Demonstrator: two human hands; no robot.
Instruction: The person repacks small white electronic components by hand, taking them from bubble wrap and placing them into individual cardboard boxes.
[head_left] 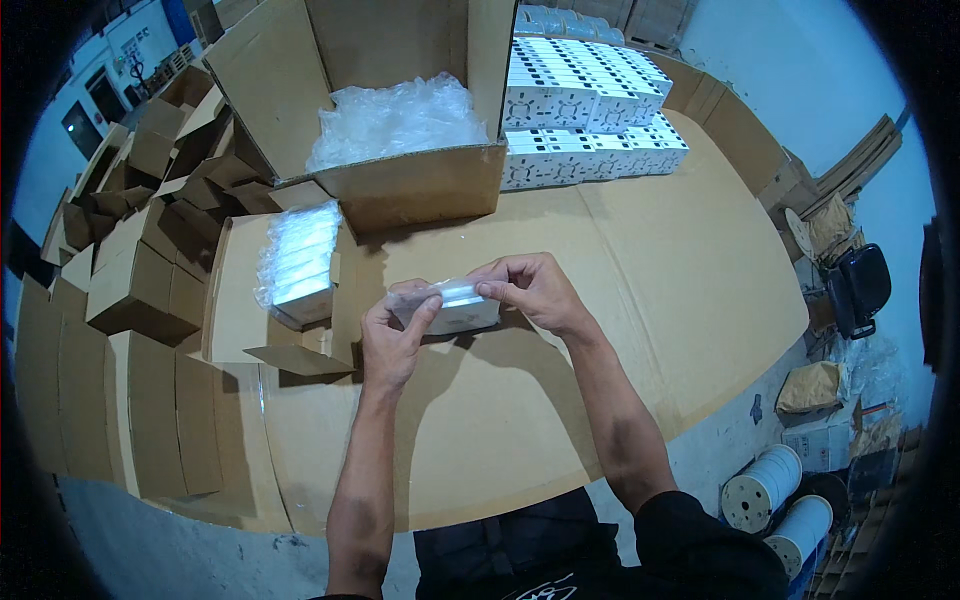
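Observation:
My left hand (392, 335) and my right hand (530, 288) together hold a small white box in a clear plastic bag (455, 308) just above the cardboard-covered table (640, 290). The left thumb and fingers pinch the bag's left end. The right fingers pinch its upper right edge. To the left lies a row of similar small boxes wrapped in clear plastic (298, 262) on an open flat carton (235, 290).
A large open cardboard box (400, 180) filled with clear plastic bags (395, 118) stands at the back. Stacked white printed boxes (585, 110) sit behind right. Folded cartons (130, 260) pile at the left. White spools (765, 490) and a black chair (860, 285) stand on the right floor.

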